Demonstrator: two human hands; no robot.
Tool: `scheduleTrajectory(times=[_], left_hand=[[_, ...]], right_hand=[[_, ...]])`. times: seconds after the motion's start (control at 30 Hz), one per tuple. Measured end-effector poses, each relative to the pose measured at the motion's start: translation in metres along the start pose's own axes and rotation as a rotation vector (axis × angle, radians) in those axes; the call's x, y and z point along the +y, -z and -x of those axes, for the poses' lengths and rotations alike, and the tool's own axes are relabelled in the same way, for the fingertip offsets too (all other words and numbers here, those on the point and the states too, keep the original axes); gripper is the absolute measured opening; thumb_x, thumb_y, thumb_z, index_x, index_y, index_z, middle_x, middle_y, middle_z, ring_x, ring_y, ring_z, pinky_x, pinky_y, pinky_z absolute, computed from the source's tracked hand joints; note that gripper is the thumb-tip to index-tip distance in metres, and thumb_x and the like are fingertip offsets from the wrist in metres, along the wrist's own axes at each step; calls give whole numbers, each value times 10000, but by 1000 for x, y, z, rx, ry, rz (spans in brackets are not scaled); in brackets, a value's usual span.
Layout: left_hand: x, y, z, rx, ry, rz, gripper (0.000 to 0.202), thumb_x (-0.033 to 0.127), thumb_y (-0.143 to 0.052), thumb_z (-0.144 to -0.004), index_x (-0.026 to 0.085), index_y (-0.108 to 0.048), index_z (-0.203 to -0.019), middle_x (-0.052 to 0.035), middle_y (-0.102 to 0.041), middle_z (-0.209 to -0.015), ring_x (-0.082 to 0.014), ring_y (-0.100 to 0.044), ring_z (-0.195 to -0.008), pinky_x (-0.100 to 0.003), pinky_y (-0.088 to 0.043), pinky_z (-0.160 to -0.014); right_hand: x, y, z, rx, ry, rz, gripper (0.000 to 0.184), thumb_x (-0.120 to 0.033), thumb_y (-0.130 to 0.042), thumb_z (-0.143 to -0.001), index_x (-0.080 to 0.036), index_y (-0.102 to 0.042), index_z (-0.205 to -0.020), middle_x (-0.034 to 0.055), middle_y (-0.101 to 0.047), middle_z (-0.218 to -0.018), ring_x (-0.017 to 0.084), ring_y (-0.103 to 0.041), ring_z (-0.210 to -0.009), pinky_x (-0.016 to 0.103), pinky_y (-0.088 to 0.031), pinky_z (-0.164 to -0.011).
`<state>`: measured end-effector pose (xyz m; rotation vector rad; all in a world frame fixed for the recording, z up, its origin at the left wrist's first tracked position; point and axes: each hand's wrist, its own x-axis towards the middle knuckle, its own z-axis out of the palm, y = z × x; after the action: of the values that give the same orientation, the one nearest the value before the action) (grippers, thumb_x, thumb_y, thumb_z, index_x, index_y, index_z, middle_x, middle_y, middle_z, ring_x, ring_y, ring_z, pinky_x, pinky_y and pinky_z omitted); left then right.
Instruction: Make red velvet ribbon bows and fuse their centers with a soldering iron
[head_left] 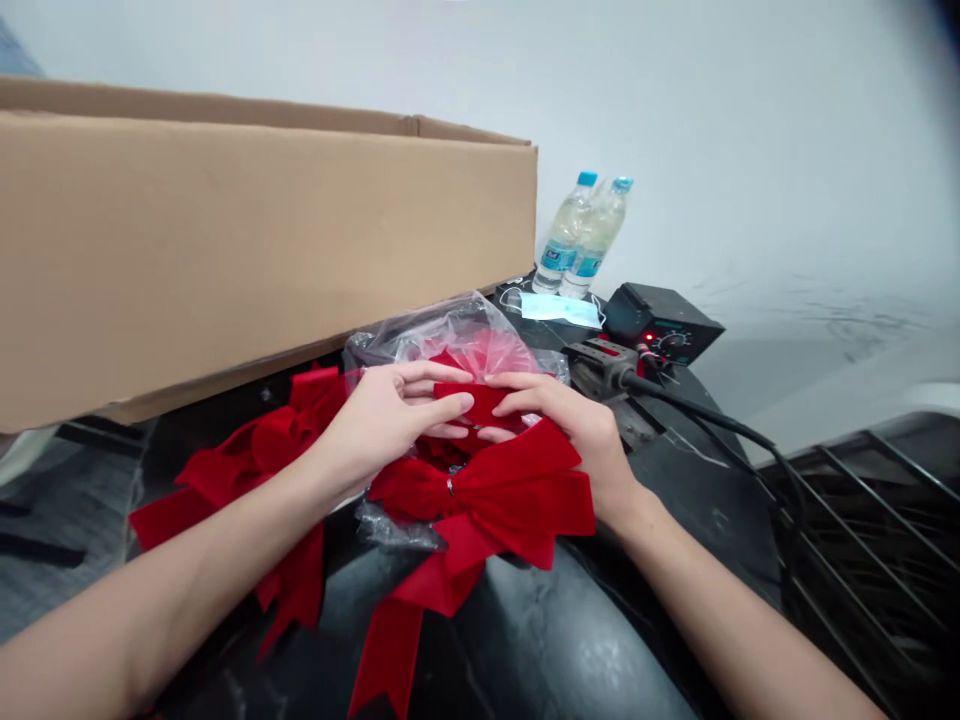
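Note:
My left hand (397, 410) and my right hand (574, 420) meet in the middle of the head view. Between their fingertips is a red velvet bow (474, 402), with the thumb and fingers of each hand closed on it. It sits at a clear plastic bag (450, 320), through which more red fabric shows. Just below the hands lies another red bow (517, 480) with a silvery twist tie round its middle and tails hanging toward me. Left of the bag, partly behind my left forearm, are more red ribbon bows (262, 445).
A large open cardboard box (262, 230) stands behind on the left. Two water bottles (577, 240) and a blue face mask (559, 308) are at the back. To the right are a black control box (660, 325) with a lit red light, a cable (697, 405) and a wire rack (870, 530).

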<state>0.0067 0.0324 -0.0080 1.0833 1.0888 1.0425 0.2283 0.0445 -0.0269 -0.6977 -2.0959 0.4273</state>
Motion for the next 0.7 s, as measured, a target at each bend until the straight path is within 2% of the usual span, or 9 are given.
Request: scheduleTrajectory(times=[0.13, 0.2, 0.27, 0.33, 0.4, 0.47, 0.5, 0.63, 0.7], left_hand=[[1, 3, 2, 25, -128, 22, 302, 257, -880, -767, 175, -740, -1021, -36, -793, -898, -224, -789, -877, -375, -685, -855], [2, 3, 2, 39, -186, 0, 293, 257, -892, -747, 171, -746, -985, -49, -802, -928, -234, -784, -918, -368, -681, -857], [3, 4, 2, 58, -229, -45, 289, 312, -896, -743, 165, -762, -953, -66, -807, -966, -221, -780, -869, -335, -676, -796], [4, 5, 3, 88, -250, -133, 272, 387, -873, -769, 168, -767, -889, -38, -776, -789, -167, -728, -658, -272, -622, -606], [5, 5, 4, 103, -259, -208, 294, 452, -818, -822, 176, -725, -778, 23, -636, -531, -108, -566, -425, -236, -472, -424], [6, 5, 6, 83, -260, -201, 354, 477, -779, -859, 188, -647, -702, 71, -483, -390, -84, -442, -308, -228, -359, -349], [7, 4, 8, 60, -261, -169, 363, 472, -773, -867, 191, -623, -692, 76, -472, -374, -87, -445, -288, -225, -356, -337], [8, 1, 12, -93, -235, -26, 224, 399, -792, -865, 187, -718, -858, 6, -715, -565, -187, -700, -462, -254, -560, -416], [8, 0, 13, -140, -234, -20, 203, 364, -801, -860, 187, -765, -952, -38, -796, -725, -235, -785, -647, -311, -659, -563]], right_hand=[[1, 1, 0, 54, -61, -55, 177, -237, -737, -936, -249, -712, -1110, 77, -662, -1386, 233, -660, -1247, 402, -563, -1063], [3, 3, 0, 129, -175, -170, 252, -267, -745, -927, -253, -695, -1174, 75, -674, -1369, 231, -705, -1172, 380, -615, -975], [5, 6, -2, 218, -309, -239, 274, -316, -729, -939, -244, -686, -1200, 64, -765, -1148, 188, -770, -885, 298, -647, -736], [6, 11, -3, 297, -423, -265, 264, -401, -681, -971, -227, -695, -1169, 18, -768, -802, 132, -670, -520, 226, -514, -446], [6, 15, -5, 312, -471, -317, 324, -493, -613, -999, -213, -705, -1133, -18, -687, -609, 105, -523, -366, 222, -371, -350], [4, 18, -6, 249, -437, -358, 385, -547, -574, -1006, -210, -714, -1129, -18, -661, -609, 112, -528, -415, 236, -391, -402], [3, 18, -6, 206, -398, -345, 387, -549, -587, -998, -212, -719, -1137, -7, -671, -664, 124, -574, -502, 248, -444, -472], [-7, 14, -4, 139, -217, -118, 373, -447, -789, -877, -254, -739, -1192, 45, -690, -1010, 200, -648, -927, 333, -545, -816], [-13, 11, -1, 159, -192, -38, 362, -399, -810, -868, -291, -752, -1208, 33, -693, -971, 193, -643, -870, 333, -551, -779]])
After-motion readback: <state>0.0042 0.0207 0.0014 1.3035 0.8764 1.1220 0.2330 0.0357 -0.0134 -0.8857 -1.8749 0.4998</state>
